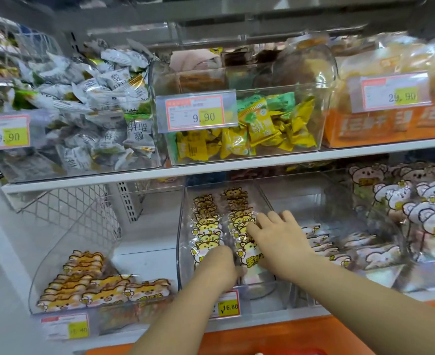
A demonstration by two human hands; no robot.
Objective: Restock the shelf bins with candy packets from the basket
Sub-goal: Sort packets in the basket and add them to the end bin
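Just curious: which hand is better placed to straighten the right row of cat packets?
The right hand: it rests on the right row of cat packets; the left hand is at the left row.

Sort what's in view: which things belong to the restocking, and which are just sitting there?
Job: left hand, right hand, yellow animal-face packets, middle lower bin.
Idle: yellow candies, white packets, koala packets, 16.80 price tag.

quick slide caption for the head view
Left hand and right hand in a clear shelf bin, among rows of candy packets.
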